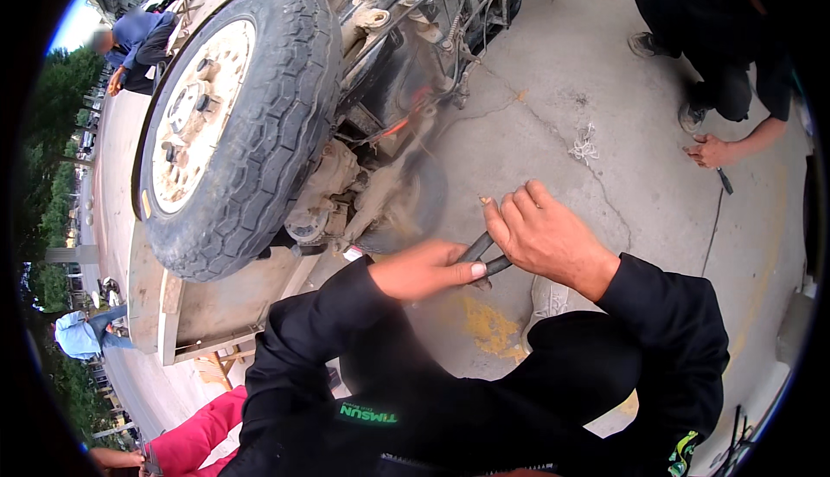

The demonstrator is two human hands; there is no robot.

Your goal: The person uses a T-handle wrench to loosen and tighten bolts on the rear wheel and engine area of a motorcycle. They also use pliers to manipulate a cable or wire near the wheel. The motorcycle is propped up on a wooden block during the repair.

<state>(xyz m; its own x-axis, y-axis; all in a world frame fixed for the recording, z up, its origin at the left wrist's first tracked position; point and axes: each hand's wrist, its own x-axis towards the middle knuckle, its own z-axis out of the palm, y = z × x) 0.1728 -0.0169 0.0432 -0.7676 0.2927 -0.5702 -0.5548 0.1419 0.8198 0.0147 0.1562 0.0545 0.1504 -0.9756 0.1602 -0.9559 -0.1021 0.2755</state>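
My left hand (432,268) and my right hand (540,235) are closed on a dark, looped piece (484,252) like a thick cable or hose, above the concrete between my knees. A small brass-coloured tip (484,201) shows by my right fingers; whether it belongs to the dark piece I cannot tell. Beyond my left hand is the greasy underside (324,192) of a tipped vehicle, with a large tyre (285,122) on a pale rim (186,131) at upper left.
A crouching person in dark clothes (718,19) reaches down by a screwdriver-like tool (724,181) at right. Others are at left: one in blue (138,40), one in light blue (78,334), one with red trousers (194,434). White string (585,141) lies on the floor.
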